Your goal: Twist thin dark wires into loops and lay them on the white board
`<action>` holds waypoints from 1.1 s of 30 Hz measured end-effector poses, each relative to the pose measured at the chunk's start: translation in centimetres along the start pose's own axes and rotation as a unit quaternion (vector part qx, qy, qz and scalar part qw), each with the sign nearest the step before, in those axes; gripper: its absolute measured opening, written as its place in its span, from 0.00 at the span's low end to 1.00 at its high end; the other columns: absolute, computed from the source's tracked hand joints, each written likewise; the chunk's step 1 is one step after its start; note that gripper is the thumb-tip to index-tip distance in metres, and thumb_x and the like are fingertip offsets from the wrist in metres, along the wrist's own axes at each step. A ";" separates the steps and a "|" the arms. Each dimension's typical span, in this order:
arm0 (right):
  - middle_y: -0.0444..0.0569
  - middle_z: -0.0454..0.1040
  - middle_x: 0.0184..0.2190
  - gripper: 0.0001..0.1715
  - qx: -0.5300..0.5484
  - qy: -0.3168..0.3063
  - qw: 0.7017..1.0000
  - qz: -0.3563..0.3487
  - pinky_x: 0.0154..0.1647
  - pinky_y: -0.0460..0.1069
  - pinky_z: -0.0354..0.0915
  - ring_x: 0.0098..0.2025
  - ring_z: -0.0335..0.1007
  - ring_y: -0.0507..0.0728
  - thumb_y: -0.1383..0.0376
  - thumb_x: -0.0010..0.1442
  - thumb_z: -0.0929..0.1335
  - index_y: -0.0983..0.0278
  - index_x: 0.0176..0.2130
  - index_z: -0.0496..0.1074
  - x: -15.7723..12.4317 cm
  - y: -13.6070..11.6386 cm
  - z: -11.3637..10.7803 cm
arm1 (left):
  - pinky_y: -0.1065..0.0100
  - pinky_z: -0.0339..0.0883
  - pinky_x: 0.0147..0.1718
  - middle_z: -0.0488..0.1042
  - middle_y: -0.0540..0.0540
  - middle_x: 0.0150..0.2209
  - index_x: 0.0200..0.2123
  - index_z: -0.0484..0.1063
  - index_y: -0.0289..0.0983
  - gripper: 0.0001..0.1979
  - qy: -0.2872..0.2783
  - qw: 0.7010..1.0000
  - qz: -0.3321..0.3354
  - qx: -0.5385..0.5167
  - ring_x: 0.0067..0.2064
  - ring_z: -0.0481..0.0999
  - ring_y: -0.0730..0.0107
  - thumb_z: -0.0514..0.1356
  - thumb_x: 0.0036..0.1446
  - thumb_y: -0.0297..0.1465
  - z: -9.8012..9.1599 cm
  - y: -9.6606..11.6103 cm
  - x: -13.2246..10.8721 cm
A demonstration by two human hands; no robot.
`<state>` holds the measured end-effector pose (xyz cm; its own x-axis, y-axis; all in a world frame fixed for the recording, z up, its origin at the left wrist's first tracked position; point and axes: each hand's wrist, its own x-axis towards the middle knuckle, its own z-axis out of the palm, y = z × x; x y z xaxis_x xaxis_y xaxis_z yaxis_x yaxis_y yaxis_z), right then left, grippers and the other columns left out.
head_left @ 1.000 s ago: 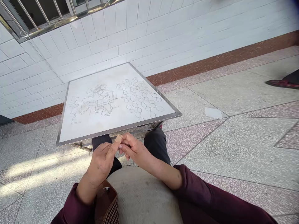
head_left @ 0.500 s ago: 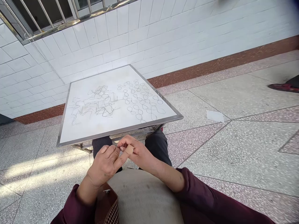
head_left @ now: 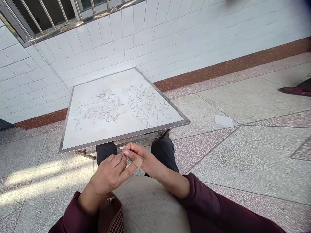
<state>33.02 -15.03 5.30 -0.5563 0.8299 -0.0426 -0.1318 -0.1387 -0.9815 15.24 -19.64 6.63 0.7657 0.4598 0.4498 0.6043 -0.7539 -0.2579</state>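
My left hand (head_left: 110, 173) and my right hand (head_left: 147, 161) meet over my lap, just below the table's near edge. The curled fingers of my left hand and the pinched thumb and forefinger of my right close on a short dark sliver that looks like thin wire, mostly hidden by the fingertips. A tan bandage (head_left: 138, 162) wraps the tip of my left thumb, which reaches across toward the right palm. On the white table (head_left: 97, 139) lie a tangle of angular bent wires (head_left: 107, 108) at left and several looped, figure-eight wires (head_left: 145, 103) at right.
The metal-edged table stands against a white tiled wall (head_left: 165, 48). A barred window (head_left: 55, 19) is at upper left. On the speckled floor lies a white paper piece (head_left: 224, 120). Another person's shoe (head_left: 295, 91) shows at far right. A brown bag (head_left: 113, 207) rests at my lap.
My right hand's fingertips and the bandaged left thumb have shifted slightly right and down, and the right fingers pinch closer to the left fingertips. The wires on the table have not moved.
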 end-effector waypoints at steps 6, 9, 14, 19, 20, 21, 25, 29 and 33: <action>0.47 0.70 0.33 0.10 -0.158 -0.041 0.986 -0.041 0.36 0.49 0.61 0.34 0.63 0.54 0.60 0.64 0.66 0.63 0.36 0.71 0.5 0.0 -1.3 | 0.64 0.67 0.30 0.77 0.42 0.38 0.62 0.60 0.32 0.24 -0.003 1.000 0.029 0.001 0.36 0.73 0.65 0.54 0.63 0.20 0.0 -0.1 -0.2; 0.49 0.74 0.36 0.08 -0.212 -0.048 0.973 -0.083 0.38 0.50 0.63 0.38 0.67 0.55 0.64 0.64 0.65 0.63 0.39 0.73 0.7 0.4 -1.6 | 0.64 0.69 0.32 0.77 0.41 0.39 0.63 0.59 0.32 0.26 -0.016 0.999 0.034 -0.002 0.38 0.73 0.64 0.55 0.63 0.20 0.1 0.2 -0.2; 0.48 0.74 0.34 0.07 -0.254 -0.009 0.958 -0.134 0.36 0.49 0.64 0.36 0.69 0.54 0.69 0.62 0.64 0.62 0.36 0.73 0.8 1.2 -1.3 | 0.63 0.69 0.34 0.77 0.41 0.39 0.65 0.57 0.31 0.27 -0.031 0.999 0.015 -0.015 0.38 0.72 0.64 0.53 0.63 0.19 0.5 0.5 -0.3; 0.48 0.73 0.32 0.08 -0.280 0.019 0.945 -0.166 0.34 0.49 0.64 0.35 0.68 0.55 0.71 0.62 0.63 0.61 0.34 0.71 0.8 1.6 -0.9 | 0.63 0.68 0.33 0.77 0.42 0.37 0.66 0.55 0.31 0.27 -0.048 0.998 -0.006 -0.026 0.36 0.74 0.65 0.51 0.64 0.19 0.3 0.7 -0.2; 0.48 0.73 0.32 0.09 -0.283 0.019 0.943 -0.174 0.35 0.49 0.64 0.35 0.67 0.55 0.71 0.62 0.63 0.61 0.34 0.71 0.9 1.6 -0.8 | 0.63 0.68 0.33 0.77 0.43 0.36 0.66 0.54 0.31 0.27 -0.047 0.998 -0.010 -0.028 0.36 0.74 0.65 0.51 0.65 0.19 0.2 0.7 -0.2; 0.48 0.73 0.32 0.09 -0.284 0.020 0.941 -0.181 0.35 0.49 0.64 0.35 0.67 0.55 0.71 0.63 0.63 0.61 0.34 0.71 0.9 1.7 -0.8 | 0.63 0.69 0.33 0.78 0.43 0.36 0.66 0.54 0.31 0.27 -0.045 0.998 -0.013 -0.033 0.36 0.75 0.66 0.51 0.65 0.19 0.3 0.7 -0.2; 0.48 0.72 0.32 0.08 -0.265 0.018 0.949 -0.168 0.36 0.50 0.64 0.35 0.67 0.55 0.69 0.64 0.63 0.61 0.35 0.72 1.2 1.7 -1.1 | 0.64 0.70 0.35 0.79 0.43 0.38 0.68 0.50 0.33 0.28 -0.017 0.996 -0.052 -0.071 0.40 0.78 0.66 0.50 0.67 0.21 1.1 0.7 -0.6; 0.48 0.70 0.36 0.08 -0.216 0.058 0.964 -0.146 0.37 0.50 0.65 0.36 0.66 0.54 0.62 0.66 0.64 0.61 0.40 0.72 1.1 1.4 -1.8 | 0.64 0.71 0.39 0.81 0.45 0.38 0.69 0.49 0.38 0.30 0.068 0.971 -0.203 -0.105 0.39 0.80 0.69 0.51 0.67 0.20 2.4 0.7 -1.0; 0.40 0.63 0.26 0.11 -0.132 0.051 0.987 -0.075 0.27 0.46 0.60 0.26 0.61 0.50 0.56 0.65 0.66 0.61 0.42 0.68 0.6 1.4 -2.2 | 0.61 0.74 0.43 0.83 0.48 0.38 0.68 0.52 0.44 0.29 0.109 0.885 -0.408 -0.196 0.40 0.82 0.67 0.55 0.67 0.27 2.5 0.8 -0.9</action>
<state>34.37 -13.56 3.46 -0.4598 0.8821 0.1023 0.0185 0.1246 -0.9920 15.54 -19.51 3.89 0.0243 0.8567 0.5152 0.7813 -0.3377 0.5248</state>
